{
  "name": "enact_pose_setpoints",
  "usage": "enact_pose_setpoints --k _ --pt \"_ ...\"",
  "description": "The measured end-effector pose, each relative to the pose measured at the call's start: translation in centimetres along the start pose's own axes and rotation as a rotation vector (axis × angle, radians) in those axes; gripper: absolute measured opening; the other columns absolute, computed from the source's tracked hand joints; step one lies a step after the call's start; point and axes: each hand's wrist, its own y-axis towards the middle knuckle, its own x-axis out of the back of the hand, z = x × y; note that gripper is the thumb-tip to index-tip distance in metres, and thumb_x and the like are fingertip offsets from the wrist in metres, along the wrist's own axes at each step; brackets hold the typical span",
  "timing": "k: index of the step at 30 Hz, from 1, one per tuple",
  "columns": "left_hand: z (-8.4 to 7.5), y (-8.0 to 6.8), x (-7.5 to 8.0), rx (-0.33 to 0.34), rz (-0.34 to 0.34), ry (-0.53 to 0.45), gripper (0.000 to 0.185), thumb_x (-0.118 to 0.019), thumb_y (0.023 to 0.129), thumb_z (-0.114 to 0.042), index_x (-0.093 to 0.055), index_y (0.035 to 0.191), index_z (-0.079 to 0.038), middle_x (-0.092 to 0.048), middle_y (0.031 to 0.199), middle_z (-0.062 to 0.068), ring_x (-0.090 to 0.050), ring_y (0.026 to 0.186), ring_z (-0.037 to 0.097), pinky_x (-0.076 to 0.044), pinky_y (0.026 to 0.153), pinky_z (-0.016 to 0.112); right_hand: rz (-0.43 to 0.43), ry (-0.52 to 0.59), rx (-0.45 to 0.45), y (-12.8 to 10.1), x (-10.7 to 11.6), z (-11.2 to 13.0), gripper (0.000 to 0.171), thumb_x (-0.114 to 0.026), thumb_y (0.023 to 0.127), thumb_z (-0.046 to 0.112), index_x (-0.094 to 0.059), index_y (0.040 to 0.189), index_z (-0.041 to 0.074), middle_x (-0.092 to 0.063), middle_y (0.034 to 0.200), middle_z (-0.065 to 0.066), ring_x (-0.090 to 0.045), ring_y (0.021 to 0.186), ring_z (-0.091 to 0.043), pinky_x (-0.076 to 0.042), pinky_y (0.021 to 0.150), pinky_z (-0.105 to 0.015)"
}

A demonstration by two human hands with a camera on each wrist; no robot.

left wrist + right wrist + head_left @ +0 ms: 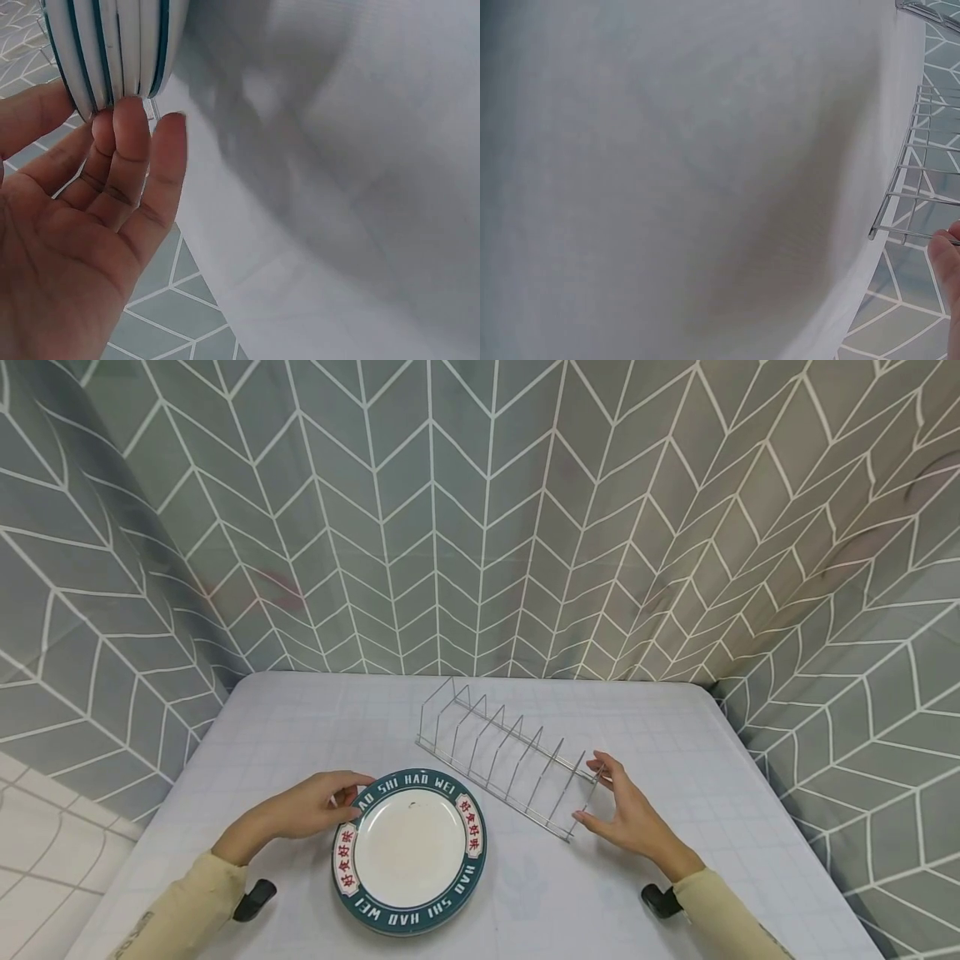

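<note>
White tabletop (555,902), left grip (315,804) half spread, touching stacked plates (410,847), right grip (632,814) pinching wire rack (492,791)

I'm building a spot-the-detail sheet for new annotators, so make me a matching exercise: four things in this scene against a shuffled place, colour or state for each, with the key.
Things:
1. Top plate
2. Wire rack
3. Left hand
4. Patterned curtain

Descriptions:
A. Touching the edge of the plate stack
B. Grey-green with white lines, behind the table
C. Teal rim with white lettering
D. Silvery, with the right hand at one end

Right pairs: 1-C, 2-D, 3-A, 4-B
</note>
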Motion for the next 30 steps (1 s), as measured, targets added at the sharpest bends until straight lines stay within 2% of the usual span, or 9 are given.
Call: enact_pose_setpoints --k 2,7,11,13,16,19,22,30 --pt "-0.1 0.0 0.0 -0.004 -0.010 0.019 0.047 -0.070 0.089 -0.016 -0.057 0.133 -0.002 -0.052 0.087 -0.005 -0.049 0.083 0.006 -0.051 0.071 0.019 0.002 -0.008 -0.002 0.0 0.0 0.0 0.094 -0.084 0.076 0.018 -0.026 0.145 -0.006 -0.051 0.133 -0.023 -0.052 0.122 -0.035 -0.045 0.104 -0.035" --pt "-0.9 -0.1 0.6 -0.003 -0.049 0.045 0.042 -0.068 0.089 -0.010 -0.058 0.130 -0.003 -0.051 0.087 -0.004 -0.049 0.083 0.008 -0.050 0.069 0.020 0.012 -0.004 -0.022 0.0 0.0 0.0 0.095 -0.084 0.076 0.020 -0.026 0.146 -0.004 -0.051 0.134 -0.022 -0.052 0.124 -0.033 -0.043 0.106 -0.027" --pt "-1.6 -0.2 1.4 0.006 -0.068 0.037 0.040 -0.067 0.089 -0.006 -0.058 0.128 -0.003 -0.053 0.091 -0.002 -0.051 0.085 0.011 -0.050 0.068 0.022 0.010 0.002 -0.020 0.1 0.0 0.1 0.095 -0.085 0.075 0.019 -0.025 0.146 -0.005 -0.051 0.134 -0.022 -0.052 0.124 -0.035 -0.044 0.104 -0.035" --pt "-2.0 -0.3 1.8 0.014 -0.079 0.041 0.040 -0.066 0.089 -0.006 -0.058 0.128 -0.004 -0.057 0.096 0.001 -0.053 0.088 0.013 -0.052 0.070 0.024 0.004 0.001 -0.013 0.1 -0.1 0.1 0.095 -0.085 0.075 0.018 -0.026 0.146 -0.006 -0.051 0.134 -0.023 -0.052 0.124 -0.036 -0.045 0.103 -0.041" --pt "-2.4 -0.4 2.3 0.044 -0.097 0.031 0.040 -0.065 0.090 -0.005 -0.057 0.129 -0.006 -0.063 0.111 0.008 -0.059 0.096 0.019 -0.057 0.075 0.029 0.000 -0.004 -0.008 0.0 -0.1 0.1 0.095 -0.085 0.075 0.017 -0.026 0.145 -0.007 -0.051 0.133 -0.023 -0.052 0.123 -0.036 -0.045 0.101 -0.044" --pt "-2.7 -0.7 2.9 0.056 -0.097 -0.006 0.041 -0.064 0.091 -0.006 -0.054 0.131 -0.005 -0.062 0.123 0.016 -0.064 0.103 0.031 -0.060 0.077 0.038 0.002 0.000 -0.010 0.0 -0.2 0.0 0.094 -0.085 0.075 0.016 -0.026 0.145 -0.007 -0.051 0.133 -0.023 -0.052 0.123 -0.036 -0.045 0.101 -0.044" --pt "-3.0 -1.0 3.4 0.053 -0.089 -0.048 0.043 -0.064 0.092 -0.007 -0.053 0.134 -0.006 -0.060 0.126 0.020 -0.063 0.108 0.040 -0.060 0.077 0.041 0.005 0.002 -0.010 0.1 -0.2 0.1 0.094 -0.085 0.075 0.016 -0.026 0.145 -0.007 -0.051 0.133 -0.024 -0.052 0.123 -0.036 -0.045 0.102 -0.045" --pt "-3.7 -1.4 4.1 0.051 -0.027 -0.233 0.056 -0.064 0.093 -0.009 -0.044 0.145 -0.007 -0.052 0.132 0.025 -0.061 0.113 0.040 -0.060 0.063 0.027 0.009 -0.008 -0.020 0.1 0.0 0.2 0.094 -0.085 0.075 0.016 -0.026 0.145 -0.007 -0.051 0.133 -0.023 -0.052 0.123 -0.036 -0.044 0.102 -0.045"
